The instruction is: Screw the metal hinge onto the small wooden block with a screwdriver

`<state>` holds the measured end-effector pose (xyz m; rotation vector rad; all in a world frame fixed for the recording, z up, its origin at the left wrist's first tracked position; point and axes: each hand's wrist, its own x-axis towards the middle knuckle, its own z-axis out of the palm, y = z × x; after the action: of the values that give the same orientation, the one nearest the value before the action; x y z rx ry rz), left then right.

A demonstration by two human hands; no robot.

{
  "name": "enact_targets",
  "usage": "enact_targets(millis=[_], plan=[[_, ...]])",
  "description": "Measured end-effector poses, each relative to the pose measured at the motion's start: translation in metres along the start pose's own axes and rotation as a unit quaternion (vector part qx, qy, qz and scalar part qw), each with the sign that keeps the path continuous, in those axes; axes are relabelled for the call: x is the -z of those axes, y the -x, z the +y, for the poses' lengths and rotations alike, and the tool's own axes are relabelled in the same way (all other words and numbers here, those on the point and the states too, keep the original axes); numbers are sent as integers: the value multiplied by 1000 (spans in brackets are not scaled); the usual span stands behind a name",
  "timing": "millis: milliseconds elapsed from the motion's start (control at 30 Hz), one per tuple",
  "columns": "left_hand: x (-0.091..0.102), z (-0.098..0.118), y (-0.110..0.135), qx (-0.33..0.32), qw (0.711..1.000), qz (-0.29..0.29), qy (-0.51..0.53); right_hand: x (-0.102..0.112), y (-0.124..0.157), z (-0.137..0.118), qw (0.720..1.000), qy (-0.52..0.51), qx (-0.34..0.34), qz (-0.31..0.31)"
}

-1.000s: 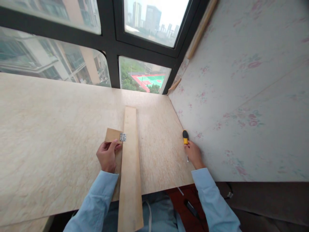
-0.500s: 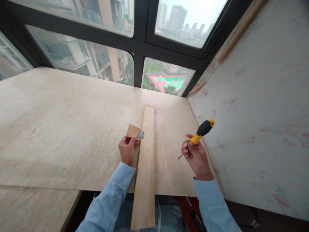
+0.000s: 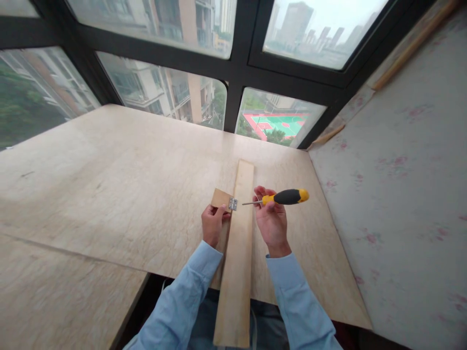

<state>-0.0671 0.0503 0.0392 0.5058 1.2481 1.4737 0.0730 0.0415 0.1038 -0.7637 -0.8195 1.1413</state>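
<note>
My left hand pinches a small square wooden piece by its near edge. A silver metal hinge lies across the joint between that piece and a long pale wooden board, which reaches from over my lap out across the ledge. In my right hand is a screwdriver with a black and yellow handle, held nearly level. Its tip points left, above the board and a little to the right of the hinge, apart from it.
The marbled stone ledge carries the board; its front edge runs near my lap. Dark window frames rise behind it. A wall with faded flowered paper closes off the right side.
My right hand has moved left toward the hinge and turned the screwdriver from steeply slanted to nearly level. The view has swung left; my left hand keeps its grip on the small piece.
</note>
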Motion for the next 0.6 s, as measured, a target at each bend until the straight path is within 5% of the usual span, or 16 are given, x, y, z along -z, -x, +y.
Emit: enact_targets(millis=[600], plan=[[4,10,-7,8,993,-39,-109,7,-15,27,999,-26,-39,-7]])
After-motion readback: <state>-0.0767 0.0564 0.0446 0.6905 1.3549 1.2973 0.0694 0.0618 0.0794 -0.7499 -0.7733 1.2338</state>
